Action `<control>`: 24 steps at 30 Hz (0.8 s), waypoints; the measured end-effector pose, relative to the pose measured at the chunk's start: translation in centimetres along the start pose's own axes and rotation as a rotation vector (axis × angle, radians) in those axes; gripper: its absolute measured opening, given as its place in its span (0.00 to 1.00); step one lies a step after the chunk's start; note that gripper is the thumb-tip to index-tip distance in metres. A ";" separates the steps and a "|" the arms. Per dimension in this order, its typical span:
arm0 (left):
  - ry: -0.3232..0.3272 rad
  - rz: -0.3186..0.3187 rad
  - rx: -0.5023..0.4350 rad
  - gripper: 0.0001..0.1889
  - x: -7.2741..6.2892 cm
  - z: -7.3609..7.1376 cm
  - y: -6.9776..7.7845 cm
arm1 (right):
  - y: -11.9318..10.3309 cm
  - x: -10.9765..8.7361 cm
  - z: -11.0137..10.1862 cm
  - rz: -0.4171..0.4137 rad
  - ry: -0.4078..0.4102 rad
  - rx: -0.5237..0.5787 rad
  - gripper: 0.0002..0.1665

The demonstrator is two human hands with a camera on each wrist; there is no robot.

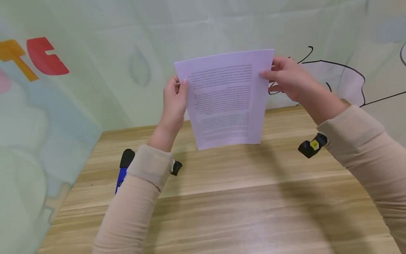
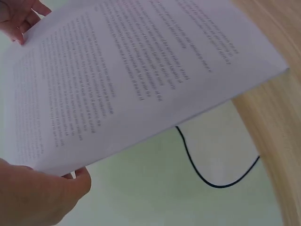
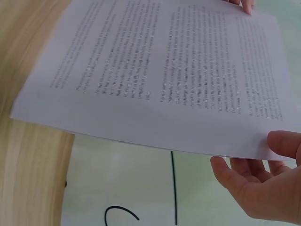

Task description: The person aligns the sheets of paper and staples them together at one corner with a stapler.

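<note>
A stack of printed paper [image 1: 226, 102] stands tilted upright above the table, its page covered in paragraphs of small text that appear upside down in the head view. My left hand [image 1: 175, 100] pinches its left edge, thumb on the printed face and fingers behind. On the opposite edge my right hand [image 1: 290, 77] grips near the upper corner, the thumb lying over the front. From the right wrist view, the paper [image 3: 155, 117] shows a thin layered edge, with the right hand's fingers [image 3: 235, 181] under it. In the left wrist view the left hand [image 2: 42, 193] is partly hidden by the paper.
The wooden table [image 1: 222, 183] spreads below. A blue and black object [image 1: 123, 165], perhaps a stapler, lies at the left, partly hidden by the left sleeve [image 1: 136, 197]. Behind the table hangs a pale green printed backdrop [image 1: 136, 46] with black line drawings and coloured letters.
</note>
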State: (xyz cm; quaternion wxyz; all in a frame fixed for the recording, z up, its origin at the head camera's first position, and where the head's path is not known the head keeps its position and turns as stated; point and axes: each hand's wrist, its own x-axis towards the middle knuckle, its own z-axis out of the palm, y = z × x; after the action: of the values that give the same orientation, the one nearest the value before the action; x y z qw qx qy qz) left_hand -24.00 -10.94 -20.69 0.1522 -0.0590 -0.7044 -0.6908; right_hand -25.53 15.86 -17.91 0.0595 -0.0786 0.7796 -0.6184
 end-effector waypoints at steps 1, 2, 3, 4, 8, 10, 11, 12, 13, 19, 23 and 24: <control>-0.009 0.002 0.020 0.10 -0.1 -0.1 -0.3 | 0.3 0.0 0.1 0.006 -0.007 -0.018 0.22; -0.019 0.007 0.040 0.10 -0.1 -0.2 -0.7 | 0.5 0.1 0.2 0.013 -0.010 -0.028 0.22; -0.026 0.016 0.058 0.11 -0.2 -0.3 -0.9 | 0.8 0.1 0.2 0.017 -0.014 -0.032 0.23; -0.031 0.025 0.073 0.10 -0.2 -0.4 -1.2 | 1.0 0.1 0.3 0.018 -0.017 -0.040 0.23; -0.027 0.046 0.129 0.09 -0.3 -0.8 -2.0 | 1.8 0.1 0.5 0.009 -0.027 -0.079 0.24; -0.023 0.047 0.156 0.09 -0.3 -1.0 -2.4 | 2.2 0.1 0.5 0.010 -0.029 -0.095 0.24; -0.026 0.049 0.174 0.09 -0.4 -1.2 -2.6 | 2.4 0.0 0.6 0.014 -0.030 -0.102 0.24; -0.031 0.050 0.187 0.09 -0.4 -1.3 -2.7 | 2.7 0.1 0.5 0.018 -0.032 -0.108 0.23; -0.035 0.053 0.202 0.09 -0.5 -1.5 -2.9 | 2.9 0.0 0.5 0.021 -0.033 -0.114 0.23; -0.057 0.060 0.323 0.07 -0.8 -2.5 -3.7 | 4.4 0.2 0.4 0.045 -0.026 -0.146 0.14; -0.082 0.037 0.365 0.07 -0.9 -3.0 -4.3 | 5.1 0.2 0.3 0.052 -0.010 -0.179 0.12; -0.087 0.031 0.369 0.07 -0.9 -3.1 -4.4 | 5.2 0.2 0.2 0.047 -0.002 -0.188 0.12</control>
State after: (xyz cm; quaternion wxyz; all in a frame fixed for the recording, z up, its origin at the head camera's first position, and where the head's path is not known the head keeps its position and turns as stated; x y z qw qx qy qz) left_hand -24.01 -14.03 -25.12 0.1408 -0.0708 -0.8238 -0.5445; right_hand -25.96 16.75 -23.04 0.0670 -0.0663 0.8358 -0.5408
